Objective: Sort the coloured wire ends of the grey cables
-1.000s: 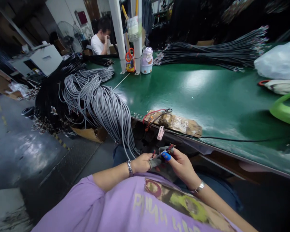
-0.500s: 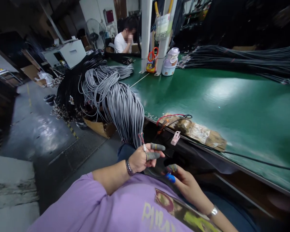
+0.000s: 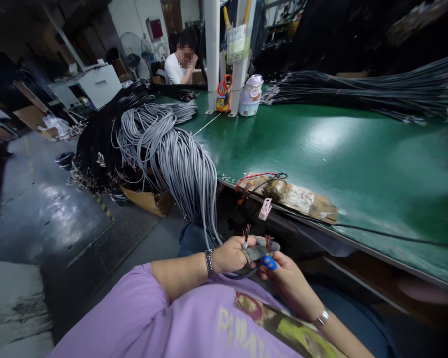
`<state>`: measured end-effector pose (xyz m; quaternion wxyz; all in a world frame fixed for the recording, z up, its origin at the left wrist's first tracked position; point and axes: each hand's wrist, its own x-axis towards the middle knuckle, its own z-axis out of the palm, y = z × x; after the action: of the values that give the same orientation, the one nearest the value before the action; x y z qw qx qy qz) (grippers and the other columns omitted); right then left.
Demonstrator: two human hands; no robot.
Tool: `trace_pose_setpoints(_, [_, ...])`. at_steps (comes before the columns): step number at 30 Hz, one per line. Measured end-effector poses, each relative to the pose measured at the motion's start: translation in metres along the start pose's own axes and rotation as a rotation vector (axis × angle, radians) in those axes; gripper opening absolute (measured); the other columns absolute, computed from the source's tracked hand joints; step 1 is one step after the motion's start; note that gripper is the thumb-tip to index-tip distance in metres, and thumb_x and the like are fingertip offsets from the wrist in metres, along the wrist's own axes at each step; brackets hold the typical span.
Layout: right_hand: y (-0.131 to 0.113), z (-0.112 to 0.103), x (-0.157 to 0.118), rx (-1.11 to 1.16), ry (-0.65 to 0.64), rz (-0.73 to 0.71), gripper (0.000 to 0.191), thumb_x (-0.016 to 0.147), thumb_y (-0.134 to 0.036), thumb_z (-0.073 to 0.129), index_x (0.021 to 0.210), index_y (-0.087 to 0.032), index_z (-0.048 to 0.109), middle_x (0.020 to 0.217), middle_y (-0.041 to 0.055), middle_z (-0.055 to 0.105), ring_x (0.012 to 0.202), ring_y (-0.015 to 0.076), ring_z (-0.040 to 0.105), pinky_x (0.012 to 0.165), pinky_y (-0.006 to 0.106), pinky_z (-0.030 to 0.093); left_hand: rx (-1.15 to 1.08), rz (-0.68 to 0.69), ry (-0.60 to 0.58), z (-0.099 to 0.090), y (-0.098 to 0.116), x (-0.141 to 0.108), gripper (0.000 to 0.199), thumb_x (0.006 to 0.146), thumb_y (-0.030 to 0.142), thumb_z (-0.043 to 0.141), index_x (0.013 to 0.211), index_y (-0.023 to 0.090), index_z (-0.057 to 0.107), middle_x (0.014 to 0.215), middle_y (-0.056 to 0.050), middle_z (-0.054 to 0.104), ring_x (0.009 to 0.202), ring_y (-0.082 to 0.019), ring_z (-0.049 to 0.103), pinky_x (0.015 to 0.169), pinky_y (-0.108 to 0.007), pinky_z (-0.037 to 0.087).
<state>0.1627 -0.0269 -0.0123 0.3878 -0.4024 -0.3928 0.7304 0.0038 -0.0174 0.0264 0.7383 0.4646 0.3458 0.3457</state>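
Observation:
My left hand, with grey finger covers, is closed on a grey cable near my lap. Frayed dark and red wire ends stand up between its fingers. My right hand, blue cover on the thumb, meets the left fingertips and pinches the cable's end, where thin reddish wires show. A length of grey cable curves beneath my left hand. Just beyond my left wrist hangs a thick bundle of grey cables over the table's edge. Fingers partly hide the exact grip.
On the green table, a taped cardboard strip lies along the front edge beside a pink clip. Farther back are orange-handled scissors, a lilac container and black cables. A person sits behind.
My hands have come together, and a grey cable's end is now between them. The left hand has moved slightly right. The view has shifted a little to the right.

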Motion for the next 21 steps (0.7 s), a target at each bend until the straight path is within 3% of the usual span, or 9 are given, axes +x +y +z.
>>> trace_pose_setpoints(3, [0.001, 0.014, 0.002, 0.118, -0.038, 0.098, 0.054, 0.054, -0.061, 0.08, 0.07, -0.014, 0.059, 0.062, 0.0031, 0.06, 0.047, 0.0084, 0.042, 0.048, 0.024, 0.034, 0.043, -0.007, 0.014, -0.003, -0.002, 0.0, 0.061, 0.076, 0.058, 0.065, 0.115, 0.013, 0.065, 0.053, 0.004, 0.046, 0.042, -0.004, 0.035, 0.044, -0.018, 0.029])
trace_pose_setpoints(6, [0.002, 0.022, 0.004, 0.175, -0.086, 0.121, 0.055, 0.056, -0.063, 0.078, 0.077, -0.014, 0.061, 0.066, 0.0036, 0.063, 0.046, 0.0072, 0.043, 0.047, 0.022, 0.034, 0.006, -0.04, 0.029, -0.007, -0.004, 0.0, 0.059, 0.075, 0.059, 0.065, 0.113, 0.012, 0.065, 0.048, 0.005, 0.042, 0.039, -0.004, 0.036, 0.043, -0.018, 0.03])
trace_pose_setpoints(9, [0.001, 0.021, 0.007, 0.125, -0.116, 0.139, 0.052, 0.06, -0.061, 0.077, 0.077, -0.014, 0.062, 0.064, 0.003, 0.062, 0.047, 0.0078, 0.047, 0.049, 0.022, 0.037, -0.025, -0.078, 0.068, -0.009, -0.007, 0.001, 0.059, 0.074, 0.056, 0.067, 0.113, 0.013, 0.062, 0.051, 0.004, 0.049, 0.04, -0.007, 0.046, 0.044, -0.019, 0.036])
trace_pose_setpoints(12, [-0.003, 0.012, 0.009, -0.003, -0.068, 0.143, 0.046, 0.064, -0.054, 0.077, 0.08, -0.014, 0.062, 0.064, 0.0023, 0.063, 0.052, 0.0099, 0.053, 0.054, 0.024, 0.042, -0.046, -0.005, 0.177, -0.012, -0.011, 0.004, 0.05, 0.074, 0.05, 0.069, 0.107, 0.014, 0.062, 0.071, -0.003, 0.063, 0.056, -0.012, 0.06, 0.054, -0.023, 0.047])
trace_pose_setpoints(15, [-0.013, 0.001, 0.008, -0.157, 0.067, 0.059, 0.042, 0.068, -0.053, 0.073, 0.08, -0.015, 0.06, 0.072, 0.0044, 0.066, 0.055, 0.0101, 0.053, 0.054, 0.024, 0.042, 0.023, 0.095, 0.307, -0.016, -0.014, 0.005, 0.038, 0.076, 0.045, 0.068, 0.097, 0.013, 0.064, 0.087, -0.007, 0.067, 0.07, -0.013, 0.063, 0.061, -0.022, 0.05])
trace_pose_setpoints(18, [-0.028, -0.003, 0.008, -0.291, 0.189, -0.08, 0.041, 0.073, -0.055, 0.066, 0.086, -0.017, 0.06, 0.075, 0.004, 0.065, 0.058, 0.011, 0.051, 0.054, 0.024, 0.041, 0.147, 0.034, 0.301, -0.017, -0.014, 0.004, 0.039, 0.081, 0.05, 0.059, 0.092, 0.013, 0.063, 0.068, -0.005, 0.066, 0.049, -0.01, 0.057, 0.043, -0.019, 0.041])
trace_pose_setpoints(21, [-0.039, 0.002, 0.012, -0.407, 0.119, -0.166, 0.038, 0.075, -0.053, 0.065, 0.09, -0.018, 0.059, 0.076, 0.0034, 0.064, 0.066, 0.0141, 0.055, 0.059, 0.026, 0.043, 0.267, -0.014, 0.256, -0.014, -0.009, 0.001, 0.041, 0.082, 0.054, 0.055, 0.083, 0.013, 0.061, 0.055, -0.002, 0.062, 0.037, -0.007, 0.046, 0.037, -0.017, 0.031])
